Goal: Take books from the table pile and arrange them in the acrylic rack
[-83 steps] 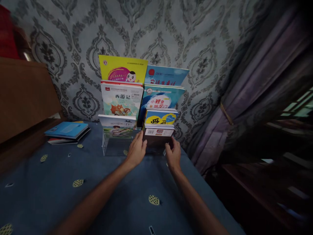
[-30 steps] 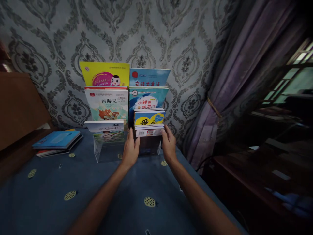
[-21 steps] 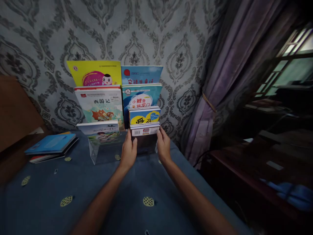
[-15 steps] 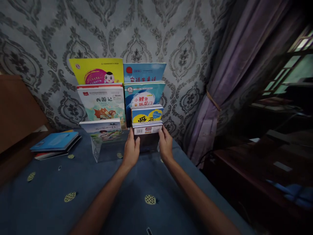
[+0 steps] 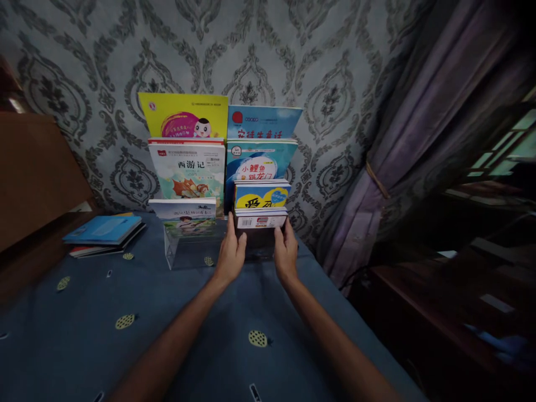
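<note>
Several small books (image 5: 262,220) stand in the front right tier of a clear acrylic book rack (image 5: 195,251), the front one showing a white strip with a barcode. My left hand (image 5: 230,252) is at their left edge and my right hand (image 5: 286,251) at their right edge, so the books sit between both hands. My fingers reach along the sides, partly hidden, with the thumbs in front. Right behind is a blue and yellow book (image 5: 263,195). Taller books rise behind it, a teal one (image 5: 259,162) and a blue one (image 5: 266,120).
The rack's left side holds a yellow book (image 5: 184,114), a white-covered book (image 5: 188,173) and a landscape-covered book (image 5: 184,214). A blue book (image 5: 103,229) tops a pile on the left. A brown box (image 5: 37,173) stands far left; a purple curtain (image 5: 368,184) hangs right.
The view has turned slightly left, so the rack and books appear further right. My right thumb has slid a little lower, below the front book's corner. Both hands stay at the books' sides.
</note>
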Available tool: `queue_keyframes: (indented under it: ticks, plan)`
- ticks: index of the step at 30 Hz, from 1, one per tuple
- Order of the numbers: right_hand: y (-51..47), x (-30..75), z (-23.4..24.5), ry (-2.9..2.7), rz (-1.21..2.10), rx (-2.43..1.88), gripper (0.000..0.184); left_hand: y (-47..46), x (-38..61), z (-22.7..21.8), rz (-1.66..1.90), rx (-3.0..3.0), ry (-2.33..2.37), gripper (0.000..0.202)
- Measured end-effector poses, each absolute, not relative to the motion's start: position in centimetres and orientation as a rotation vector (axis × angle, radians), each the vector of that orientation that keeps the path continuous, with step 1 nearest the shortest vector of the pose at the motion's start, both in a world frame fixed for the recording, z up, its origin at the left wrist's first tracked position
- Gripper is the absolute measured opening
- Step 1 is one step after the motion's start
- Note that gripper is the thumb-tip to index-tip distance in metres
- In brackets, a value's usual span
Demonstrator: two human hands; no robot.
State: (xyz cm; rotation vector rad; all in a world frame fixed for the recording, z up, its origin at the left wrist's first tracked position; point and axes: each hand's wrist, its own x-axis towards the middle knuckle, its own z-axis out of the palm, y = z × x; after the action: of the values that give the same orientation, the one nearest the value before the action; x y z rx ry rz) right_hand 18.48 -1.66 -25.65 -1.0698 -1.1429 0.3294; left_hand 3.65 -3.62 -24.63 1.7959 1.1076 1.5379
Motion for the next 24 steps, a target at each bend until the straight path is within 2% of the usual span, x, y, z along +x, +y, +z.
queue_keyframes:
  ticks: [24]
  plan:
    - [-1.35, 18.56, -25.87, -1.136, 0.294, -1.067, 0.056, -3.56, 3.47, -24.19, 1.552, 1.769, 1.008, 0.065]
